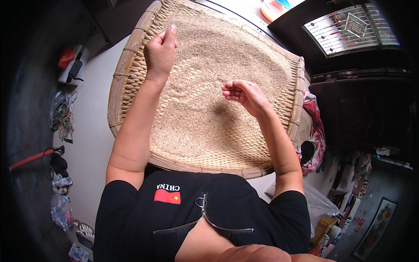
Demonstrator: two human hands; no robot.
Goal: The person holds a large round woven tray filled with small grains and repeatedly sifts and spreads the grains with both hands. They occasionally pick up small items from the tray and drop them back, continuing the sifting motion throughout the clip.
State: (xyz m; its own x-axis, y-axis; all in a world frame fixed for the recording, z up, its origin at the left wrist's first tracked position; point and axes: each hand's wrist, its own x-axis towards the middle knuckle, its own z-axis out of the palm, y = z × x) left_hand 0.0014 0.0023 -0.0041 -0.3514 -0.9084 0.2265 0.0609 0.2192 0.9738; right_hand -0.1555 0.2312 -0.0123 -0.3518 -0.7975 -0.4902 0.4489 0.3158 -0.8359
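A large woven bamboo winnowing basket (229, 162) lies before me, its rim bound with split bamboo. A layer of pale brown grain (209, 101) covers much of its weave, thinner in the middle and near the front. My left hand (161, 54) is over the left side of the basket, fingers curled in and thumb pointing away from me; nothing shows in it. Above the grain on the right, my right hand (244, 95) is half curled, with its fingers loosely bent. It casts a shadow on the grain below. Whether grain sits in its palm is hidden.
Tangled wires (63, 118), a power strip (76, 67) and sandals (85, 231) lie on the pale floor to the left. A dark door (360, 111) and red-and-white cloth (312, 127) are at the right. A cardboard box (322, 229) stands behind clear plastic (316, 199).
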